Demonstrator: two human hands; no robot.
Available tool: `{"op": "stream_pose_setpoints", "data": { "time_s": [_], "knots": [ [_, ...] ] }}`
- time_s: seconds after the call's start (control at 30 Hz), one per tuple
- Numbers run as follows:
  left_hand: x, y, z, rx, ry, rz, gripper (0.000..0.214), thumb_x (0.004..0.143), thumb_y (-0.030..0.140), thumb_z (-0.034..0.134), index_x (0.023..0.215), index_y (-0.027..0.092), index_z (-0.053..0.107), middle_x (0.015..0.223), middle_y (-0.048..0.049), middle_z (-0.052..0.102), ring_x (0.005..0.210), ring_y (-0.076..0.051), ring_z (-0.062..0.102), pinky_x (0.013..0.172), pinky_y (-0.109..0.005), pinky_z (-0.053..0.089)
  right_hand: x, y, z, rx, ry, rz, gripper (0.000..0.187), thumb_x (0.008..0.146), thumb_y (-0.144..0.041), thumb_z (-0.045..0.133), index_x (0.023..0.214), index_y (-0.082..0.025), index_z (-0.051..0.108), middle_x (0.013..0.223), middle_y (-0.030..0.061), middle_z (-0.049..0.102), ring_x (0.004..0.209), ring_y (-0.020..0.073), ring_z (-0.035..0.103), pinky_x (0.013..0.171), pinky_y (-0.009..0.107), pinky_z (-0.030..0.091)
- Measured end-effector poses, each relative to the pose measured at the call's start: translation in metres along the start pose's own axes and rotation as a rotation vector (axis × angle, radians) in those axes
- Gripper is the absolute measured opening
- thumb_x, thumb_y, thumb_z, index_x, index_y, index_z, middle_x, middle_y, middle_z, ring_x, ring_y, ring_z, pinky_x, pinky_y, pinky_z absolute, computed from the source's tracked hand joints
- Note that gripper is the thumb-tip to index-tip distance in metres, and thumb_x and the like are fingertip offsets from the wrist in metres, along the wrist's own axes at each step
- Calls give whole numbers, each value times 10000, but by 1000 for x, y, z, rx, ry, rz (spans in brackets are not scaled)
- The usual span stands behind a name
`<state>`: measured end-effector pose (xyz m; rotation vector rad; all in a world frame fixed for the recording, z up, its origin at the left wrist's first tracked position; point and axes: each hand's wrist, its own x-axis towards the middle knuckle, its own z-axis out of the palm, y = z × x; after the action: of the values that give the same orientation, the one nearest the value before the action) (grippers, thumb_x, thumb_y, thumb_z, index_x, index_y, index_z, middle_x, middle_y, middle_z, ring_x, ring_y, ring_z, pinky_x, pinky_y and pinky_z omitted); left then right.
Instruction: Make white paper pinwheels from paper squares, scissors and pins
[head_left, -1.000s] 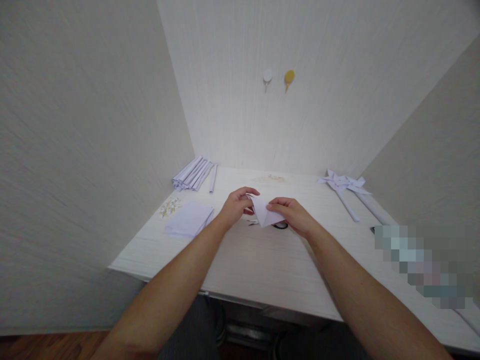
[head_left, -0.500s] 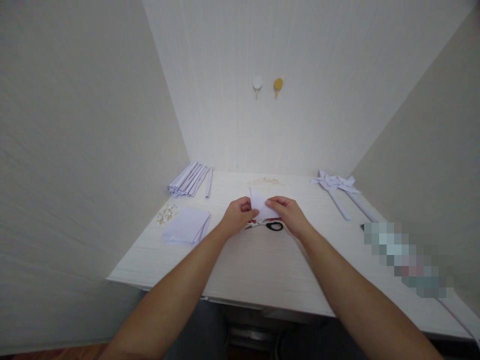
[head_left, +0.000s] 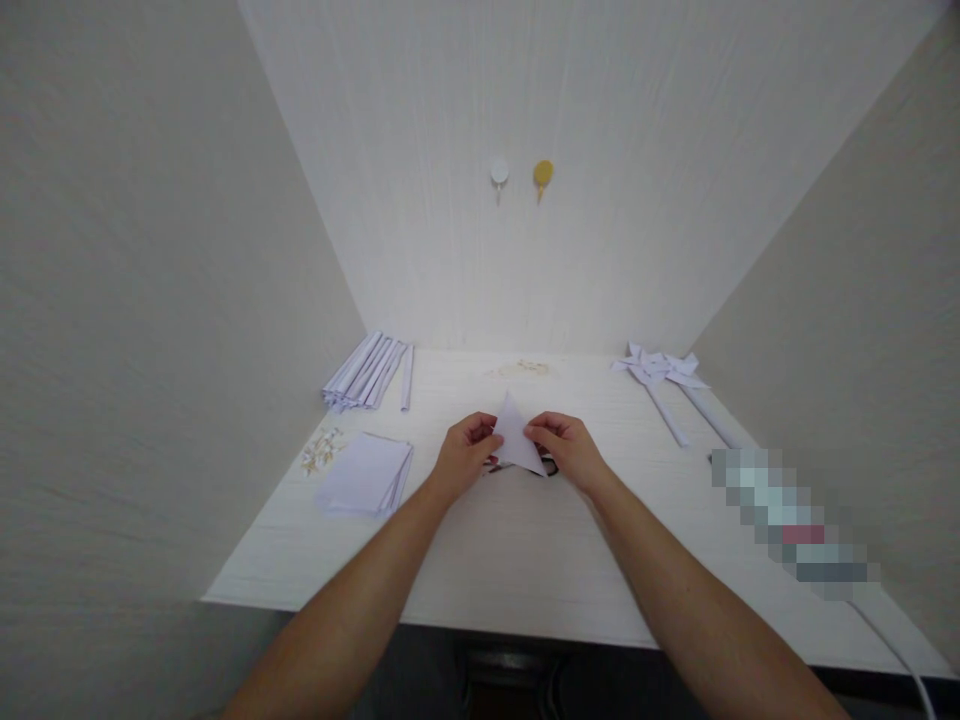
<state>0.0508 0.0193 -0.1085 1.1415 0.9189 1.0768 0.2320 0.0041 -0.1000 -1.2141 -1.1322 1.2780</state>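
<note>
A small white sheet of paper (head_left: 514, 436), showing a triangular outline with one point upward, is held between my two hands above the table. My left hand (head_left: 472, 448) pinches its left edge with thumb and fingers. On the other side, my right hand (head_left: 564, 446) grips the right edge in the same way. Just beneath the paper lies a pair of scissors (head_left: 553, 467), mostly covered; part of a black handle and a blade show. To the left rests a stack of white paper squares (head_left: 364, 474).
Rolled paper sticks (head_left: 361, 372) lie at the back left, near small scattered pins (head_left: 321, 452). Two paper pinwheels (head_left: 654, 368) on sticks lie back right. A blurred-out object (head_left: 787, 520) with a cable sits at the right. Two hooks (head_left: 543, 174) hang on the back wall.
The paper has been turned, from a squarish outline to a triangle pointing up. Both hands keep hold of it. The camera view has shifted slightly.
</note>
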Motion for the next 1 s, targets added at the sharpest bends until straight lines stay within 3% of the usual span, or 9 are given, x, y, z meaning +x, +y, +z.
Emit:
{"op": "stream_pose_setpoints", "data": {
  "time_s": [0.23,0.4,0.63,0.83,1.0],
  "knots": [
    [-3,5,4,-27,40,7,368,733,500,690,849,150,676,735,-8,623,607,-130,597,540,-268,546,-16,-1,-3,84,63,48,276,647,-432,821,701,-185,711,595,-29,638,545,118,557,531,252,449],
    [-22,10,11,37,11,-9,285,714,410,715,831,150,706,734,-8,652,599,-117,614,556,-234,501,-54,7,-6,209,94,103,319,636,-456,839,739,-182,712,654,-9,673,590,133,599,543,252,468],
    [-74,9,26,111,-9,-42,300,630,339,761,851,143,707,638,-11,674,520,-120,592,503,-227,420,-102,16,-1,338,88,139,334,629,-458,847,776,-186,722,699,13,709,627,155,635,588,279,500],
    [-107,4,43,139,107,-12,226,624,334,715,764,161,676,708,-8,688,593,-128,596,538,-238,471,-127,21,-2,347,60,139,342,597,-429,868,791,-178,740,758,43,752,682,186,667,675,321,534],
    [-121,7,46,184,214,23,167,624,306,682,715,169,653,658,4,660,561,-125,564,490,-227,437,-139,20,-14,410,29,140,532,687,-678,727,913,-198,706,823,83,756,767,243,714,700,382,562]
  ]
}}
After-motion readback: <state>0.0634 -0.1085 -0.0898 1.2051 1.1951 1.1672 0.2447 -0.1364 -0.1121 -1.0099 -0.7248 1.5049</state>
